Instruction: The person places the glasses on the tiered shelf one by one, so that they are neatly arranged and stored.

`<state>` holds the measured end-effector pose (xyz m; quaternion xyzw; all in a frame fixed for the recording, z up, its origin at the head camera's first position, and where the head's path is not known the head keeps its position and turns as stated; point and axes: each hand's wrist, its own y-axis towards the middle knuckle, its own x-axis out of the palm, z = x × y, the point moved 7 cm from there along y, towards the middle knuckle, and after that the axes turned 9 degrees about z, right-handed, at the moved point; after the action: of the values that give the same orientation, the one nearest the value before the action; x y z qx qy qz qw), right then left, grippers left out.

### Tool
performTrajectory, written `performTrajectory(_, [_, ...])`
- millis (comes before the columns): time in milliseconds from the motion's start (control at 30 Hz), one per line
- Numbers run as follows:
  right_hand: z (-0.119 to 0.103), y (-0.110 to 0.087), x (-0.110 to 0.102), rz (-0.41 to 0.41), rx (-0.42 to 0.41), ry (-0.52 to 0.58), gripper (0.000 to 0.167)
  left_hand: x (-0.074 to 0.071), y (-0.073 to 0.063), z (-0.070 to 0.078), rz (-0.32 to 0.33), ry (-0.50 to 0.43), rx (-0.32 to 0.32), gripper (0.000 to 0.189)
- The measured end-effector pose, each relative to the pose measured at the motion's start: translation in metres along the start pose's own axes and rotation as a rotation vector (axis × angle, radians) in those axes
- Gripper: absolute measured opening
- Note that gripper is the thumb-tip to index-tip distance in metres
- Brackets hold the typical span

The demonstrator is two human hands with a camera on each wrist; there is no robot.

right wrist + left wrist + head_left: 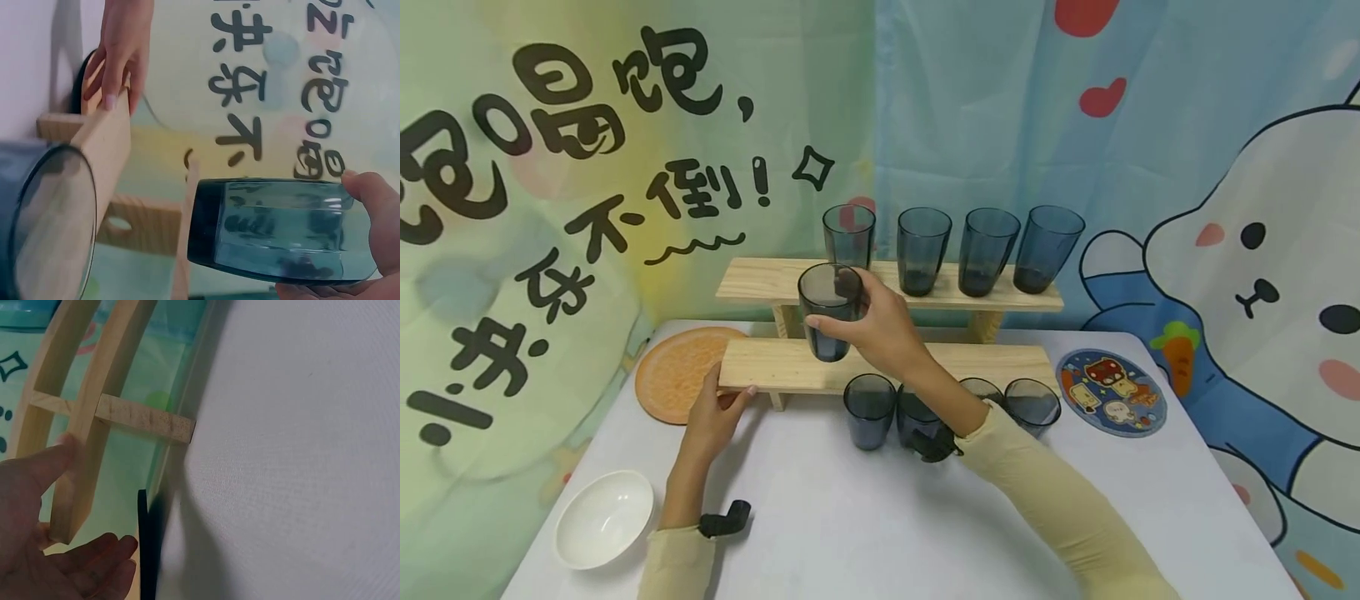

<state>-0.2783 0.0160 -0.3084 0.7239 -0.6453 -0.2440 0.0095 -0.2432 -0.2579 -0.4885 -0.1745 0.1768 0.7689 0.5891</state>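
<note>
If the near shelf, gripped by left hand, is jerked, the glass held by right hand may be struck.

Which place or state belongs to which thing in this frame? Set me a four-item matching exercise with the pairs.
1. right hand
2. left hand
3. white bowl
4. blue cartoon mat

A. by the right end of the lower wooden shelf
B. holding a tinted glass tumbler
C. left of the left forearm
D. touching the shelf's left end

Pairs: 1-B, 2-D, 3-C, 4-A
</note>
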Motion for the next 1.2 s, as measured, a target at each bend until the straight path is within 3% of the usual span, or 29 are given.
performTrajectory(200, [-0.009, 0.021, 0.029, 0.03, -0.022, -0.021, 0.081, 0.0, 0.003, -0.002, 0.011, 0.003, 0.005, 0.083])
performTrajectory(500, [-0.022, 0.057, 0.057, 0.081, 0.017, -0.084, 0.093, -0.004, 0.001, -0.002, 0.011, 0.001, 0.003, 0.084])
performTrajectory(633, [-0.029, 0.072, 0.069, 0.085, -0.001, -0.1, 0.088, -0.004, 0.0, -0.002, 0.011, -0.001, 0.01, 0.083])
performTrajectory(833, [-0.032, 0.094, 0.079, 0.102, -0.039, -0.115, 0.082, -0.001, 0.003, -0.001, 0.022, -0.011, 0.031, 0.08])
performTrajectory(1200, [-0.025, 0.127, 0.092, 0.11, 0.024, -0.112, 0.084, 0.0, 0.004, -0.001, 0.022, -0.034, 0.032, 0.079])
